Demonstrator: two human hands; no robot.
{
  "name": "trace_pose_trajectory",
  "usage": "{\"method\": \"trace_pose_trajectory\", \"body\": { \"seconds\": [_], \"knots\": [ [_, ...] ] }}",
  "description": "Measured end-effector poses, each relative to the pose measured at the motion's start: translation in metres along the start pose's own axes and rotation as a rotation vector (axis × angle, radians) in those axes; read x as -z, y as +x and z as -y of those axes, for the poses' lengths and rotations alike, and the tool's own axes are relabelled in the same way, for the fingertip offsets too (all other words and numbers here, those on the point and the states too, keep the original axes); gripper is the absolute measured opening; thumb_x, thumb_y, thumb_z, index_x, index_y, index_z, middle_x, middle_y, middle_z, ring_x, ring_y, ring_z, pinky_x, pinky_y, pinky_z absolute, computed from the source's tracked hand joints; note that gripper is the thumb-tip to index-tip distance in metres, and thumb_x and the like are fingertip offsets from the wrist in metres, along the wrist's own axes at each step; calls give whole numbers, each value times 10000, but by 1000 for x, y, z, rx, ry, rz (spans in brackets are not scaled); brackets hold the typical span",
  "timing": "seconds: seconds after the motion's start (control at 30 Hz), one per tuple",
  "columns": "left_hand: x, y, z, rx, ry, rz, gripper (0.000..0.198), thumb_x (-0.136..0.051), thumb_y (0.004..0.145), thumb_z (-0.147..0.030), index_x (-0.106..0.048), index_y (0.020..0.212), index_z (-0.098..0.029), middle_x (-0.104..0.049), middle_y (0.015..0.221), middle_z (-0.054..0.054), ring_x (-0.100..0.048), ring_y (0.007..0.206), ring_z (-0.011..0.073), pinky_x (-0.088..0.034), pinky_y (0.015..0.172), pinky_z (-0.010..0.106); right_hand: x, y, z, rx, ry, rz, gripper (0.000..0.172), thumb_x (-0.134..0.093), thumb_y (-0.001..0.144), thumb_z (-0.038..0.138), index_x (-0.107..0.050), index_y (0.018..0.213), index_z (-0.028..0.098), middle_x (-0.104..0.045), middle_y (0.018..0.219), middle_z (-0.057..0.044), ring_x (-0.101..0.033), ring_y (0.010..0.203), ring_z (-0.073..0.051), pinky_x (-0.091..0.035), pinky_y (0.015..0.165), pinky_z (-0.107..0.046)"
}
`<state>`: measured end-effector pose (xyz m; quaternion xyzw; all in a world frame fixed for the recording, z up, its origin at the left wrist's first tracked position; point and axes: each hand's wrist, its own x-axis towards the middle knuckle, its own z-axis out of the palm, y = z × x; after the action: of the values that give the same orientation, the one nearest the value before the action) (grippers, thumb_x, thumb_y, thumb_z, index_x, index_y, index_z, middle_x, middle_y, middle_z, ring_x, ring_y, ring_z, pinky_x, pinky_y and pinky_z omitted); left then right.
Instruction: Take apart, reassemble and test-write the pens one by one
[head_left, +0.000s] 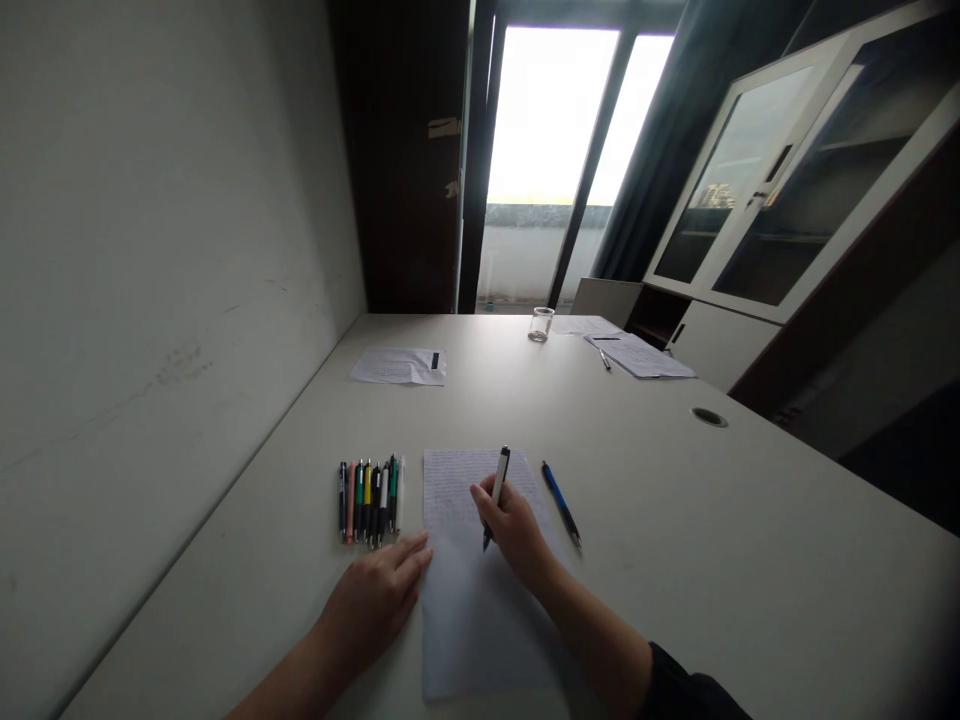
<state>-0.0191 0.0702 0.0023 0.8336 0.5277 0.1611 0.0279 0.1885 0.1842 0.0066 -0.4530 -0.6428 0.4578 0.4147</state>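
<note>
A sheet of paper (472, 640) lies in front of me, its upper half filled with lines of handwriting and its lower half blank. My right hand (516, 525) grips a white and black pen (500, 478), tip pointing down at the sheet just under the written lines. Whether the tip touches the paper I cannot tell. My left hand (382, 585) rests on the table with its fingers stretched out, the fingertips at the sheet's left edge. Several pens (367, 500) of various colours lie side by side just beyond it. Right of the sheet is a blue and black pen (561, 503).
Farther back on the white table (645, 560) are a creased sheet (397, 367), a clear glass (540, 324), and a stack of papers (645, 356) with a pen (604, 359) beside it. A round cable hole (709, 417) sits at right. A wall (187, 250) borders the left side.
</note>
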Motion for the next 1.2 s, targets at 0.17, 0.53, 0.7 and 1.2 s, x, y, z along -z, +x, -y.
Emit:
{"method": "trace_pose_trajectory", "body": {
  "seconds": [0.17,0.53,0.7,1.2],
  "knots": [
    [-3,-1,1,-1,-7,-10,396,-485,899,-92,-568,1263,-224,-579,1373,74,-632,1149,221,-556,949,386,20,-6,5,18,111,-70,572,-622,851,407,-404,1344,216,-472,653,72,-463,536,-124,-408,495,-229],
    [-6,-1,2,20,-14,-2,410,-495,881,-82,-570,1249,-245,-577,1377,48,-636,1142,225,-568,933,392,85,-4,-8,34,41,-153,705,-575,876,375,-265,1497,251,-506,520,96,-467,466,-130,-412,477,-226],
    [-6,-2,1,14,-4,-1,401,-497,888,-91,-567,1254,-239,-574,1383,47,-630,1153,221,-562,942,388,105,0,-16,20,-10,-212,634,-558,876,391,-350,1452,223,-510,480,93,-444,432,-124,-379,448,-210],
    [-5,-4,0,24,13,5,384,-489,912,-111,-558,1266,-243,-567,1390,51,-632,1149,227,-561,943,398,139,-1,-29,-21,-100,-259,726,-561,835,405,-323,1491,206,-543,473,81,-435,391,-125,-355,403,-200]
  ]
}}
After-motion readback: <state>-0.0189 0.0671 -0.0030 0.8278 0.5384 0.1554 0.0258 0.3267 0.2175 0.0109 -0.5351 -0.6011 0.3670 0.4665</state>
